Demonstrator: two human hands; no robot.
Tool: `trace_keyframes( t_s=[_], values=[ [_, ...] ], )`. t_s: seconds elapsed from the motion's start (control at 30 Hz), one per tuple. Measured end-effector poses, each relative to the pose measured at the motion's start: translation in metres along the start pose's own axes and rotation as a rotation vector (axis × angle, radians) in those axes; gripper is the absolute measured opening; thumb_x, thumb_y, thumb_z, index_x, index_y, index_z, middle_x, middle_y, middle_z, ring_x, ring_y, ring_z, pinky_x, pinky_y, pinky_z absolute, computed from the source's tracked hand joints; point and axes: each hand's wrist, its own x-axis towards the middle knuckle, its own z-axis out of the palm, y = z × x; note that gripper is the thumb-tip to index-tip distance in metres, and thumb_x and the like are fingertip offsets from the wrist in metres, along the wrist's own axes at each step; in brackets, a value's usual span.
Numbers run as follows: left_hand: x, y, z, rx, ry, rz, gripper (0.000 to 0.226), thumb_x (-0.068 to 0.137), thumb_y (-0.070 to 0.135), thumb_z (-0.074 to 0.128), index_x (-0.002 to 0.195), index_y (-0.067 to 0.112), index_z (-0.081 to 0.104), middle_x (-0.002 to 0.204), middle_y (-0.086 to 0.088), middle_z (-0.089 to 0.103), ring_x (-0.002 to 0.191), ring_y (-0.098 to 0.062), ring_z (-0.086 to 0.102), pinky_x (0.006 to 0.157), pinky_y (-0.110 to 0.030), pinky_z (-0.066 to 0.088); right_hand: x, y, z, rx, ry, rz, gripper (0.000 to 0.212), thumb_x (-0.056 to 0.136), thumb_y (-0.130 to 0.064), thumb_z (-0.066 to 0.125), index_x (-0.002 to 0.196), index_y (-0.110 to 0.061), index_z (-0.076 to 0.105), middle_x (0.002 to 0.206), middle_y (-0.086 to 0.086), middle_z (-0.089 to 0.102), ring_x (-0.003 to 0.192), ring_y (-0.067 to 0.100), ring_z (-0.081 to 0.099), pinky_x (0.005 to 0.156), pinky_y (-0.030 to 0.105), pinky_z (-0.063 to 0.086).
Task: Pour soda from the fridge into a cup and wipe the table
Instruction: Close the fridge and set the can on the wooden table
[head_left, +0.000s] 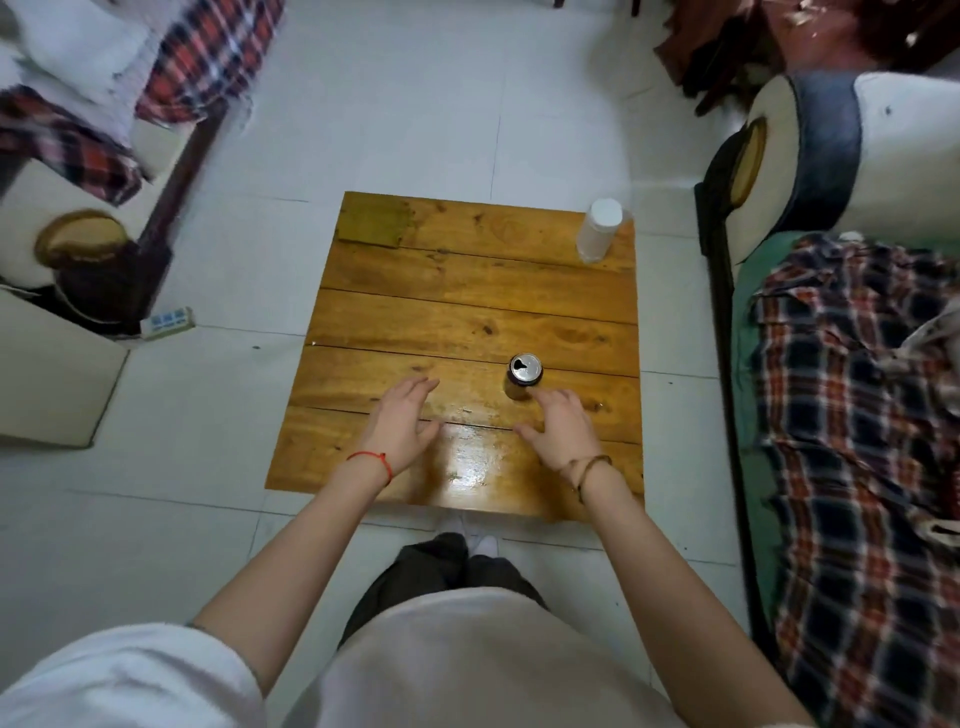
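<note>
A square, glossy wooden plank table (467, 312) stands low on a pale tiled floor (415, 104), seen from above by a person standing at its near edge. An opened silver-topped aluminium soda can (523, 376) stands upright on the surface, right of centre and towards the near edge, its pull-tab hole showing dark. A translucent white plastic cup (599, 230) stands at the far right corner of the table, well apart from the can; whether it holds anything cannot be told from this angle. The right hand (561, 428), with a brown cord bracelet at the wrist, hovers over the near part of the table with fingers spread and loose, its fingertips just beside the can's near side, possibly brushing it, though it grips nothing. The left hand (402, 421), wearing a thin red string bracelet, is likewise open and empty, fingers extended above the near left part of the surface. The varnish between the two hands shines with a bright reflection. Plaid red-and-navy blankets (852, 415) drape the cushioned seats on both sides of the table, and a white power strip (167, 322) lies on the floor to the left.
</note>
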Motion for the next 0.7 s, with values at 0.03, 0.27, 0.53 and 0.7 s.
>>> trace_keyframes(
  t_s=[0.03, 0.27, 0.53, 0.7],
  values=[
    [-0.009, -0.001, -0.004, -0.001, 0.019, -0.001, 0.057, 0.094, 0.029, 0.060, 0.146, 0.012, 0.042, 0.152, -0.009, 0.040, 0.141, -0.026, 0.036, 0.118, -0.039, 0.029, -0.005, -0.005, -0.002, 0.002, 0.001, -0.018, 0.061, 0.090, -0.039, 0.060, 0.144, -0.021, 0.039, 0.148, 0.002, 0.043, 0.145, 0.023, 0.021, 0.118, 0.045, 0.023],
    [-0.066, -0.010, -0.031, -0.054, 0.136, -0.032, 0.059, 0.094, 0.031, 0.061, 0.146, 0.010, 0.042, 0.146, -0.010, 0.047, 0.137, -0.025, 0.039, 0.117, -0.038, 0.031, -0.030, -0.036, -0.004, -0.001, -0.010, -0.120, 0.061, 0.090, -0.041, 0.060, 0.144, -0.019, 0.041, 0.146, 0.003, 0.044, 0.142, 0.022, 0.026, 0.117, 0.045, 0.026],
    [-0.136, -0.034, -0.064, -0.111, 0.268, -0.172, 0.056, 0.096, 0.030, 0.059, 0.146, 0.013, 0.041, 0.149, -0.006, 0.044, 0.139, -0.021, 0.038, 0.114, -0.024, 0.022, -0.039, -0.086, -0.006, -0.071, -0.029, -0.306, 0.061, 0.090, -0.043, 0.060, 0.142, -0.020, 0.042, 0.143, 0.001, 0.047, 0.139, 0.019, 0.032, 0.116, 0.043, 0.029],
    [-0.180, -0.066, -0.076, -0.164, 0.362, -0.290, 0.054, 0.095, 0.028, 0.061, 0.144, 0.012, 0.044, 0.145, -0.007, 0.049, 0.136, -0.023, 0.042, 0.115, -0.032, 0.029, -0.039, -0.125, 0.005, -0.134, -0.069, -0.421, 0.058, 0.090, -0.042, 0.060, 0.142, -0.021, 0.043, 0.143, 0.000, 0.048, 0.139, 0.019, 0.032, 0.115, 0.043, 0.031]
  ],
)
